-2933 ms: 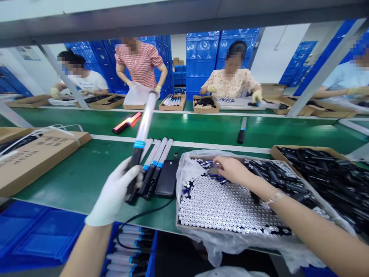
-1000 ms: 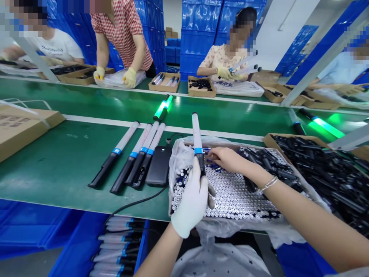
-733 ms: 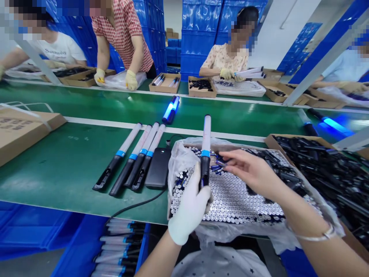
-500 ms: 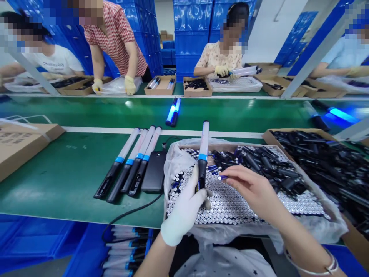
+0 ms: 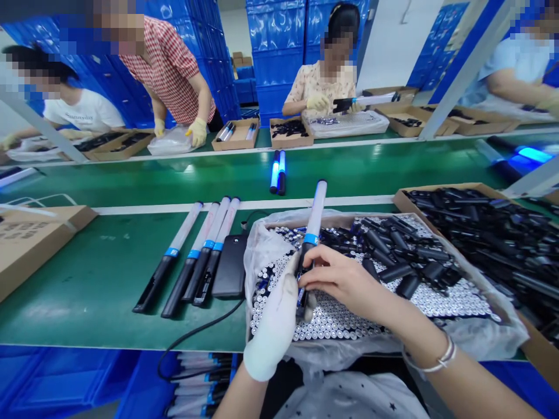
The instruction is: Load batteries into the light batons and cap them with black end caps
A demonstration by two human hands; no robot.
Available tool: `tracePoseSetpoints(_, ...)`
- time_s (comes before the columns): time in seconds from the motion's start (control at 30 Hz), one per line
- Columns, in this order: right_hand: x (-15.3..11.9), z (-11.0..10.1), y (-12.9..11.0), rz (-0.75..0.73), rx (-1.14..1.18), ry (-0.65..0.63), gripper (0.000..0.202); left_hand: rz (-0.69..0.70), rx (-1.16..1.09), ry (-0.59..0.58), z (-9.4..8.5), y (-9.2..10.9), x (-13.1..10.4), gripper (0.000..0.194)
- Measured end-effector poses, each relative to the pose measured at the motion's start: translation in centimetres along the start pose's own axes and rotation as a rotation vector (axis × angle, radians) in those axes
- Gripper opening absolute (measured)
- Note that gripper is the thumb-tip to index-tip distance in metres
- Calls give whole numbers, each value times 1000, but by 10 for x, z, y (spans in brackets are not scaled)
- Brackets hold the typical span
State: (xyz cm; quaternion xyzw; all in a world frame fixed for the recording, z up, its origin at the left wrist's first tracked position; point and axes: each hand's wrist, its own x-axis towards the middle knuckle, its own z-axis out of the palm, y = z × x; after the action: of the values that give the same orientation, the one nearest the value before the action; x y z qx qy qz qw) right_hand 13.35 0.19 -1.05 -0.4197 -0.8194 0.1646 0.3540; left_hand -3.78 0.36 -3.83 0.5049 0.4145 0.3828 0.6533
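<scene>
My left hand (image 5: 276, 314), in a white glove, is closed around the black handle of a light stick (image 5: 315, 218), which stands tilted with its whitish tube and blue band upward. My right hand (image 5: 338, 276), bare, has its fingers pinched at the open slot in that handle, on a small battery (image 5: 300, 295) that is mostly hidden by the fingers. Below both hands lies a plastic-lined tray (image 5: 257, 233) packed with upright batteries (image 5: 332, 317). Loose black battery covers (image 5: 395, 241) are heaped over its far right part.
Several light sticks (image 5: 179, 235) lie left of a black power bank (image 5: 230, 267) with a cable. A carton of black parts (image 5: 489, 244) stands right, a cardboard box (image 5: 39, 238) left. Two lit sticks (image 5: 278, 171) are on the green belt (image 5: 209, 174); co-workers sit or stand beyond.
My right hand has moved left from over the tray to the handle, bringing the battery to its slot. The lit sticks on the belt appear farther right. The view has shifted slightly.
</scene>
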Motion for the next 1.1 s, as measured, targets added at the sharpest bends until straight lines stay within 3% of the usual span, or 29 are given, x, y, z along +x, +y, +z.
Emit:
tracePoseSetpoints(0.1,-2,5,0,57,-28,23,20,-144,-205,-63,-1,3,-2,69)
tracePoseSetpoints(0.23,-5,-9,8,243,-128,259,22,-194,-348,-108,-2,13,-3,84)
tracePoseSetpoints(0.27,-4,-13,12,297,-178,262,23,-204,-355,-102,-2,15,-3,86)
tracePoseSetpoints(0.3,-1,-17,17,344,-245,202,24,-215,-355,-91,-1,17,-3,87)
tracePoseSetpoints(0.4,15,-21,32,425,-463,-165,31,-239,-345,-69,0,21,-3,87)
tracePoseSetpoints(0.47,26,-16,42,439,-546,-338,32,-238,-380,-57,1,20,-4,88)
tracePoseSetpoints(0.6,46,-6,59,442,-558,-477,24,-225,-477,-23,-1,17,-4,97)
tracePoseSetpoints(0.8,61,-9,80,398,-433,-625,32,-217,-389,-51,-2,16,-2,80)
tracePoseSetpoints(0.97,58,-12,83,371,-351,-555,20,-183,-406,-10,1,17,4,76)
tracePoseSetpoints(1.1,44,-22,56,373,-328,-344,17,-185,-442,-35,1,17,7,72)
